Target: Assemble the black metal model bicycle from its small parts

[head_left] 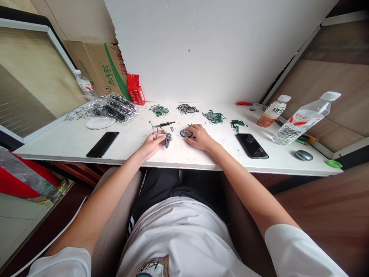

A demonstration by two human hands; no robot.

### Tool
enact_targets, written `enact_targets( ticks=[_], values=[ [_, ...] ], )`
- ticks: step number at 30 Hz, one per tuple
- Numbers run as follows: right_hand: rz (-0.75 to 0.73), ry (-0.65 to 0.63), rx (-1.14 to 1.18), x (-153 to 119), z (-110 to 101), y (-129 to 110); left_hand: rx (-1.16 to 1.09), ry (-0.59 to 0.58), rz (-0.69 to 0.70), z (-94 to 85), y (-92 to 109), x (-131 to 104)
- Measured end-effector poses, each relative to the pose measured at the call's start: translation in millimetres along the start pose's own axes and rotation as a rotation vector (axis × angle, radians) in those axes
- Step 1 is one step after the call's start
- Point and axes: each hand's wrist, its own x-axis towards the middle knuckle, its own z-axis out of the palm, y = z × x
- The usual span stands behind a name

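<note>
My left hand [152, 144] is closed around a miniature bicycle frame [157, 131] with thin dark tubes, held just above the white table. A dark grey crank-like part [167, 140] shows at its fingertips. Curled low over the table, my right hand [200, 137] has its fingertips on a small spoked bicycle wheel [186, 133] with a black tyre. Part of the wheel's right edge is hidden by the fingers. Between the hands lies a small oval grey piece [172, 129].
Behind the hands lie a dark miniature bicycle [187, 109] and green ones [159, 110]. Green loose parts [238, 123] lie to the right. Phones [103, 144] flank both hands. A bag of black parts [115, 108] sits left; a tea bottle [273, 111] and water bottle [305, 120] stand right.
</note>
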Motion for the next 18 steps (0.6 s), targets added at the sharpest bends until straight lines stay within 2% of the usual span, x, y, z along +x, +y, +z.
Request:
enact_targets(
  ticks=[3,18],
  values=[
    [-0.029,-0.037,0.009,0.2,0.3,0.2,0.003,-0.004,0.002,0.1,0.2,0.1],
    [0.115,0.012,-0.114,1.7,-9.2,-19.1,0.048,-0.003,0.015,-1.3,-3.6,1.4]
  ],
)
